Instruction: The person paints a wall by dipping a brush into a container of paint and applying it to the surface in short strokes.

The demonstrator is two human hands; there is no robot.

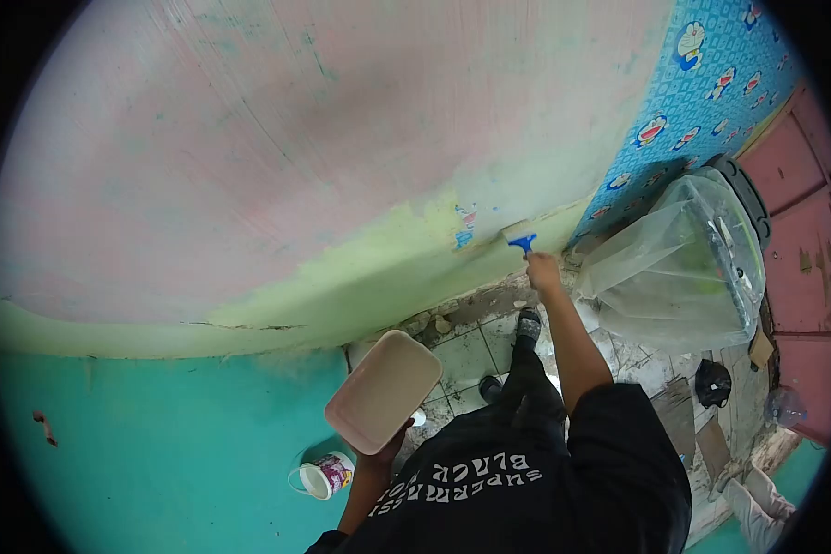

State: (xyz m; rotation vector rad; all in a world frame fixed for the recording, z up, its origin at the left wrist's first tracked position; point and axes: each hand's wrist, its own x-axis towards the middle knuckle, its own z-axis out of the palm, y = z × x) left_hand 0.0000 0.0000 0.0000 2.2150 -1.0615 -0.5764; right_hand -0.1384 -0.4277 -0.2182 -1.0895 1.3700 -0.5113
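Blue plastic is showing low on the wall (pixel 332 148): the scraper (pixel 523 243), its wide head lying at the pale, yellowish band. Whether the edge is actually touching the plaster, the view is not settling.

Right hand (pixel 542 271): fingers are closing around the scraper's handle, and the arm is reaching out nearly straight. Left hand (pixel 385 454): it is gripping the tub (pixel 385 390) by its near end; most of the fingers are hiding beneath. The tub is tilting, with its pale open side facing up, and no contents are showing inside.

Surroundings: pinkish, streaked paint is covering most of the wall above the yellowish band. A small scrap of printed paper (pixel 465 226) is clinging to the wall, left of the scraper in view. Blue cartoon wallpaper (pixel 656 129) is covering the stretch farther right. Clear plastic sheeting (pixel 660 268) is draping over a bulky object near the right hand, its identity staying unclear. A white bucket (pixel 327 476) is sitting near the left hand, against a teal surface. Dirt and debris are lying over the floor tiles (pixel 462 360) around the person's shoes (pixel 528 327).
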